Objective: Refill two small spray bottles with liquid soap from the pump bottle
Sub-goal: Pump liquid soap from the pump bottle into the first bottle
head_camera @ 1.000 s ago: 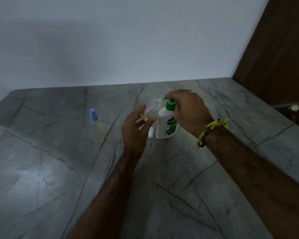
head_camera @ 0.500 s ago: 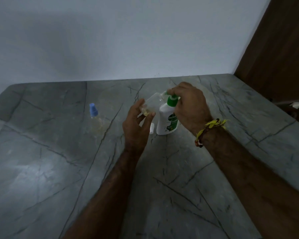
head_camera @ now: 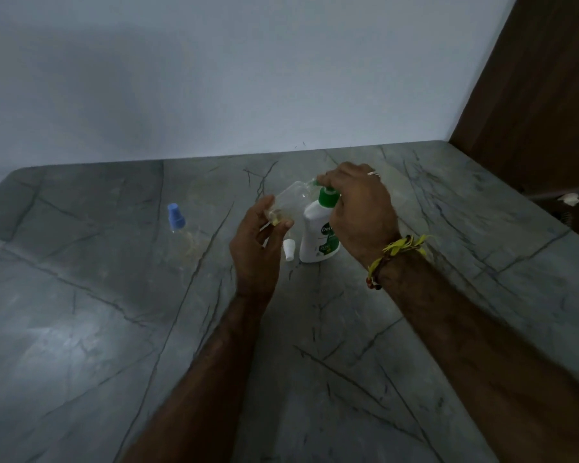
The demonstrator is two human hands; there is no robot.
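Left hand (head_camera: 258, 242) holds a tilted clear spray bottle (head_camera: 290, 203); right hand (head_camera: 358, 208) presses the pump bottle (head_camera: 318, 232)

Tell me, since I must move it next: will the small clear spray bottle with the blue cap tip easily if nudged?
Probably. The small clear spray bottle with the blue cap stands narrow and upright on the grey marble counter; it looks near-empty, so likely light.

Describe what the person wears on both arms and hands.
Both forearms are bare, with no sleeves in view. The right hand carries a silver ring on one finger, and its wrist has a knotted yellow thread band with darker beads beside it. The left hand wears nothing visible.
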